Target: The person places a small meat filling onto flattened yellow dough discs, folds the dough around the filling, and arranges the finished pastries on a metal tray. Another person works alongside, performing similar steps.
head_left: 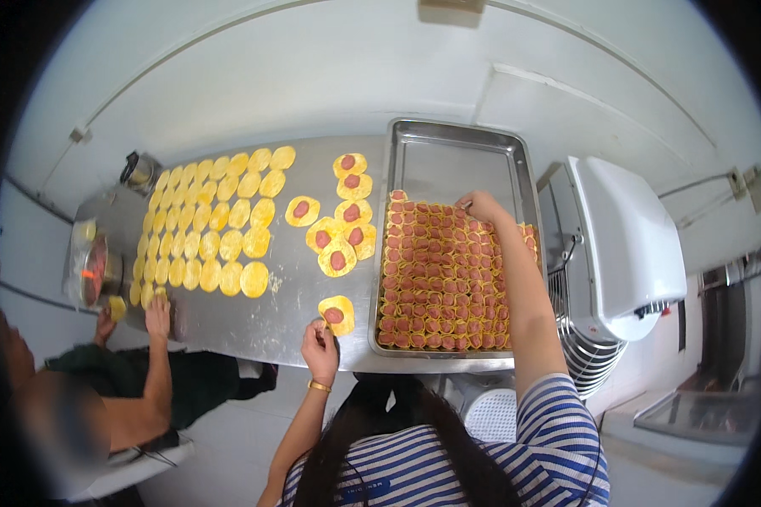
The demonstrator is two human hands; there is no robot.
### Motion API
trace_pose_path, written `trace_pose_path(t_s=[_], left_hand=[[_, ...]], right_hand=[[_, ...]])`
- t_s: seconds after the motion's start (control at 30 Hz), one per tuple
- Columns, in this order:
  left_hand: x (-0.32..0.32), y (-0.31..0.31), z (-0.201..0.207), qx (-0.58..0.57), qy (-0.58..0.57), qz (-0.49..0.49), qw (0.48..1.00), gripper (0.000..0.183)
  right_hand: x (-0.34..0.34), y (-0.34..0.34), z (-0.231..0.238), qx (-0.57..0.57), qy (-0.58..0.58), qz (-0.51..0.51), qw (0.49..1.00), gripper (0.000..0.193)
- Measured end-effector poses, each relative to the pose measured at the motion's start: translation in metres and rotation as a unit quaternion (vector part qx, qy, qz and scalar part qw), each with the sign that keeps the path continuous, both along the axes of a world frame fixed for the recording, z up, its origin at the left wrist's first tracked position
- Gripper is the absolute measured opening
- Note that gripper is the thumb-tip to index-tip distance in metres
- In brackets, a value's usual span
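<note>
My left hand (pixel 320 351) is at the table's near side, fingers pinched at the lower left edge of a yellow dough wrapper (pixel 347 306) with a lump of pink meat filling (pixel 334 315) on it. Across the large metal tray (pixel 457 145) reaches my right hand (pixel 483 208), its fingertips closed on a small open-topped dumpling at the far row. Tight rows of such dumplings (pixel 444 287), yellow with pink tops, cover the tray's near part. The fingers partly hide the dumpling in my right hand. Between my hands lie several more filled wrappers (pixel 353 211) on the table.
Rows of plain yellow wrappers (pixel 220 218) lie on the steel table (pixel 304 287) at left. There a co-worker's hands (pixel 156 317) handle wrappers, beside a bowl of pink filling (pixel 95 270). Right of the tray stands a white mixer (pixel 621 245); a wall (pixel 330 93) runs behind.
</note>
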State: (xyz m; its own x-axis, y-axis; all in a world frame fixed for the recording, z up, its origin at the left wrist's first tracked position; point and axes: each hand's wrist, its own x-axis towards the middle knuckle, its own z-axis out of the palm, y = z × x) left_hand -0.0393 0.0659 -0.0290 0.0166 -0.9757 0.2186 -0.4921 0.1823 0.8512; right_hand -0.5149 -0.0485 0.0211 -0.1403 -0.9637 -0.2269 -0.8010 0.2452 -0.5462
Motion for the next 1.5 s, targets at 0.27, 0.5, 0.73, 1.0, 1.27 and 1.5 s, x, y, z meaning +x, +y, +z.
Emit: trace_pose_path(t_s=[0.27,0.5,0.73,1.0,1.27,1.5], left_hand=[[0.004,-0.004,-0.003,-0.004,0.004,-0.048,0.999,0.01],[0.003,-0.005,-0.005,0.031,0.003,-0.025,0.999,0.01],[0.002,-0.002,-0.012,0.054,0.0,0.024,0.998,0.009],[0.002,0.007,-0.013,0.087,0.046,0.066,0.993,0.013],[0.009,-0.008,-0.023,0.138,0.126,0.081,0.979,0.016],[0.02,-0.015,0.004,0.274,0.491,0.062,0.825,0.018]], right_hand=[[0.003,0.006,0.003,-0.01,-0.023,-0.015,1.0,0.035],[-0.006,0.001,-0.001,-0.005,-0.093,0.009,0.996,0.032],[-0.015,-0.007,-0.04,-0.067,-0.116,0.028,0.991,0.019],[-0.018,-0.01,-0.048,-0.049,-0.093,-0.027,0.994,0.026],[0.047,0.01,0.018,-0.26,-0.09,-0.058,0.96,0.029],[0.272,0.078,-0.003,-0.185,-0.267,0.174,0.93,0.028]])
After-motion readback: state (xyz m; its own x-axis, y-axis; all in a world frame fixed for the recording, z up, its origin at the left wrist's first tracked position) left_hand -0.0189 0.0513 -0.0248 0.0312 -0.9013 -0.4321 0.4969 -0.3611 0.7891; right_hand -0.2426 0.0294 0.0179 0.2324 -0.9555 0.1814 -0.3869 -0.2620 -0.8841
